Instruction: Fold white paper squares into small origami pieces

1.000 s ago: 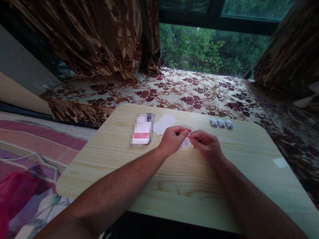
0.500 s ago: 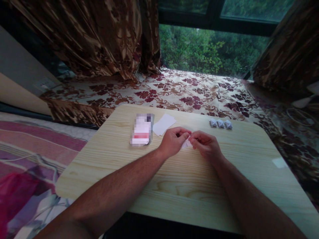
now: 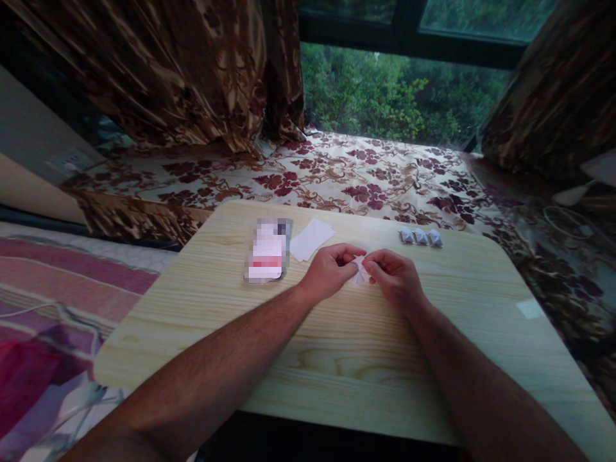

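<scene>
Between my hands is a small piece of folded white paper (image 3: 360, 274) with creases fanning across it. My left hand (image 3: 332, 269) pinches its left side between thumb and fingers. From the right, my right hand (image 3: 392, 276) grips its upper right edge with thumb and forefinger. The fingers hide part of the paper's upper edge. To the left, flat white paper sheets (image 3: 312, 239) overlap on the wooden table. Three small folded paper pieces (image 3: 421, 237) with raised, pointed tops stand in a row beyond my right hand.
A phone-like object, blurred out (image 3: 267, 250), lies left of the sheets on the light wooden table (image 3: 206, 321). A small white paper piece (image 3: 530, 309) is near the right edge. Patterned cloth (image 3: 366, 170) covers the ledge behind; a striped bed (image 3: 72, 269) is at left.
The thumbs and fingers have shifted slightly, and more of the creased paper shows between them. The whole view has moved a little, so the table appears further left.
</scene>
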The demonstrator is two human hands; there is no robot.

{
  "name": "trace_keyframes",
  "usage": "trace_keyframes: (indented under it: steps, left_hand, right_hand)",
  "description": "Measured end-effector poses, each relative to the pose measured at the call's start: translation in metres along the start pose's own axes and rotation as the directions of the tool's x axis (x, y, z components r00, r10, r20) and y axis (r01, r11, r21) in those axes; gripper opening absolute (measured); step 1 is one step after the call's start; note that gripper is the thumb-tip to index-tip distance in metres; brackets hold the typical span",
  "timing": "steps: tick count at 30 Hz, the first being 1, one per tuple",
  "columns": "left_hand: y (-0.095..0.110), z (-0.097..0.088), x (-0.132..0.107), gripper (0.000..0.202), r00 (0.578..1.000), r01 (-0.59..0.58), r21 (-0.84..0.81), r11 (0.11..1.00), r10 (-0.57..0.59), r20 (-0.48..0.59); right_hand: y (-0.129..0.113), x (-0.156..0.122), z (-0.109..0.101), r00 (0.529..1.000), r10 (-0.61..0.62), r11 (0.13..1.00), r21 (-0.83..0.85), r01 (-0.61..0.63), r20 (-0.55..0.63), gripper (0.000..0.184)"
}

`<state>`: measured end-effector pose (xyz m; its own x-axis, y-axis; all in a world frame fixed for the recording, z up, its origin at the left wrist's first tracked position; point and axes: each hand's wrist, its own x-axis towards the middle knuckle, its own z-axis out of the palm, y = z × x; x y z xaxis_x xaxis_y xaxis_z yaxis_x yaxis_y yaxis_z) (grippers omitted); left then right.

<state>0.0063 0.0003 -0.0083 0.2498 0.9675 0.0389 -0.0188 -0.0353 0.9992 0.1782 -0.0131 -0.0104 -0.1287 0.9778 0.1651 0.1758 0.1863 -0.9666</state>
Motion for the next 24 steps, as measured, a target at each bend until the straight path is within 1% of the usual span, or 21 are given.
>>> trace_keyframes:
  steps: [5,12,24]
  left_hand:
    - [-0.001,0.0002,0.001,0.032,1.0,-0.025,0.018,1.0,0.025,0.011]
    - [-0.001,0.0002,0.0007,0.032,1.0,-0.018,0.021,1.0,0.017,0.017]
    - [0.0058,-0.0001,0.0007,0.034,1.0,0.006,-0.005,1.0,-0.006,0.025]
  right_hand:
    - [0.0013,0.0,0.0,1.0,-0.006,1.0,-0.019,0.006,-0.003,0.021]
    - [-0.0006,-0.0001,0.0004,1.0,-0.01,1.0,0.022,0.01,0.006,0.02]
    - [0.0011,-0.0005,0.0008,0.999,-0.038,0.999,0.018,0.038,-0.005,0.018]
